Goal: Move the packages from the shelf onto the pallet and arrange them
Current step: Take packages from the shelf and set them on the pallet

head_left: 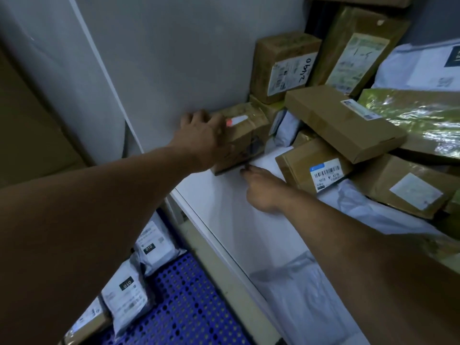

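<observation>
Two hands met on taped brown box (245,135), back-left corner of white shelf (224,207). There left hand (201,135) curled over box top, gripping; right hand (258,185) touched bottom front edge (grip indistinct). Below, blue pallet (189,302) held white mailers (124,297).

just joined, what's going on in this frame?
A person is taking a small taped box off the white shelf. The left hand grips its top left end. The right hand reaches its lower front edge, grip unclear. Other packages are piled to the right. Below, the blue pallet already holds several white mailers.
</observation>
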